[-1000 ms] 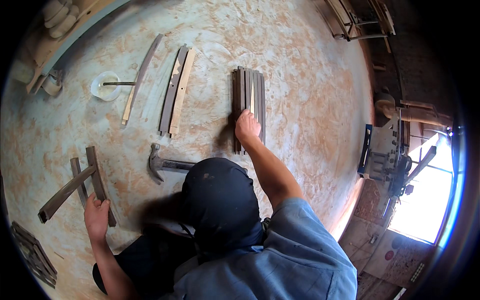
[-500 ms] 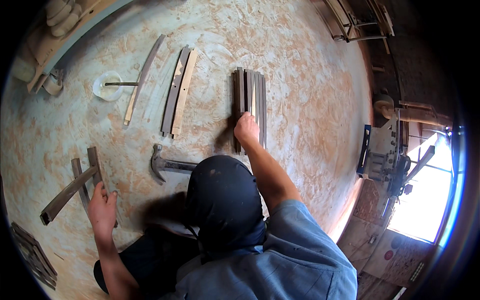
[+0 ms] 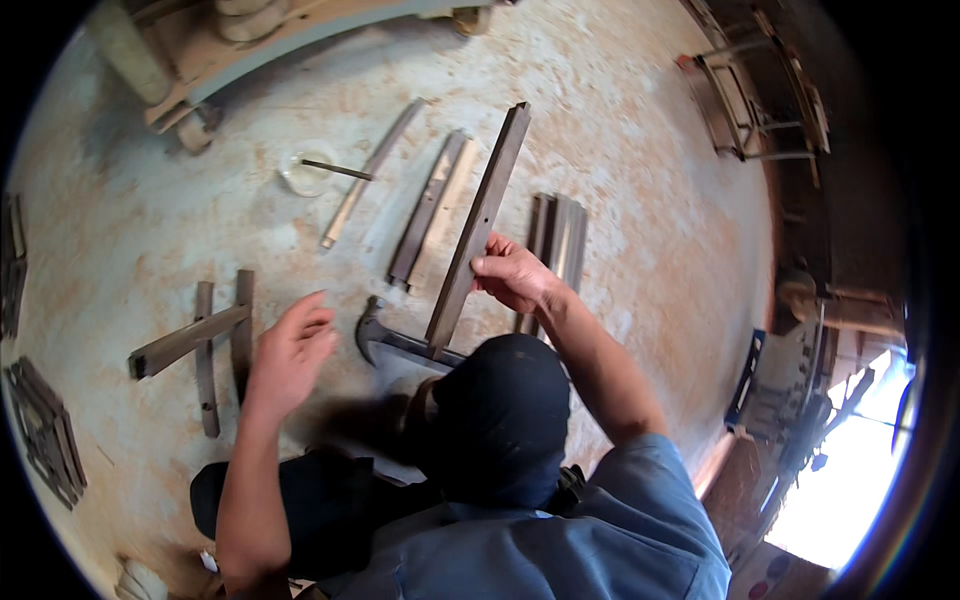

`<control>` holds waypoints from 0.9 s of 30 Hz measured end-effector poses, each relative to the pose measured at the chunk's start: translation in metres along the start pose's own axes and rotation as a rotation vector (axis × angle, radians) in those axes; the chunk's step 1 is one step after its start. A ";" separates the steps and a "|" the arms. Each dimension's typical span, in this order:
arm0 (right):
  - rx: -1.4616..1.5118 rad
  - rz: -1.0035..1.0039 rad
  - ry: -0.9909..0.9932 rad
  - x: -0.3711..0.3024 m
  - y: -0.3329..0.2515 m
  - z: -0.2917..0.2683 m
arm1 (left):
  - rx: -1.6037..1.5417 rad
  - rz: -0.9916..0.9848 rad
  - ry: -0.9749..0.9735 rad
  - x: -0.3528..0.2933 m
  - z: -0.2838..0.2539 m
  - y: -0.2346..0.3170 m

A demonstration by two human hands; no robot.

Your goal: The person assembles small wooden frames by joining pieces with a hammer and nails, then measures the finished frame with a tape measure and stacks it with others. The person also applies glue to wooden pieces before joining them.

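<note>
My right hand (image 3: 515,276) grips a long dark wooden slat (image 3: 486,205) near its middle, thumb on the near face. The slat is raised and tilted, with a small hole in its face and a narrowed end. My left hand (image 3: 290,352) is raised with nothing in it, its fingers loosely bent and somewhat blurred. Beside it, a dark wooden piece (image 3: 190,340) lies across two other dark strips (image 3: 206,375). A claw hammer (image 3: 372,330) lies between my hands, its handle partly hidden by the slat and the dark head covering.
A stack of slats (image 3: 570,240) lies right of my right hand. Farther off are a dark and a pale slat (image 3: 428,215), another strip (image 3: 375,170), and a clear bowl (image 3: 302,175) with a stick across it. A wheeled wooden stand (image 3: 330,40) is at the far left.
My right hand has lifted a slat from the stack and brought it leftward. My left hand has let go of the dark strips and moved up and right. The view has shifted.
</note>
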State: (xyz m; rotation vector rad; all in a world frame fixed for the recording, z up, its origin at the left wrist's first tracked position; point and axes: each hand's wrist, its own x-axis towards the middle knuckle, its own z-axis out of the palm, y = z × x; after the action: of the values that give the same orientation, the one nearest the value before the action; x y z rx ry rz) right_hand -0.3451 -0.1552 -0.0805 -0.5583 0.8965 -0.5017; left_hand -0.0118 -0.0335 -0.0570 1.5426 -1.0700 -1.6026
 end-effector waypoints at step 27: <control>-0.123 -0.144 0.275 0.230 0.003 0.088 | -0.466 -0.364 0.293 -0.050 -0.018 0.002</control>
State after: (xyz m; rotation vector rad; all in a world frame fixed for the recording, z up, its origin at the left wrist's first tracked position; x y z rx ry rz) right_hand -0.1497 -0.2739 -0.1719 -0.6796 1.1595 -0.6684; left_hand 0.0102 0.0075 -0.0318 1.6306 -0.2380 -1.6403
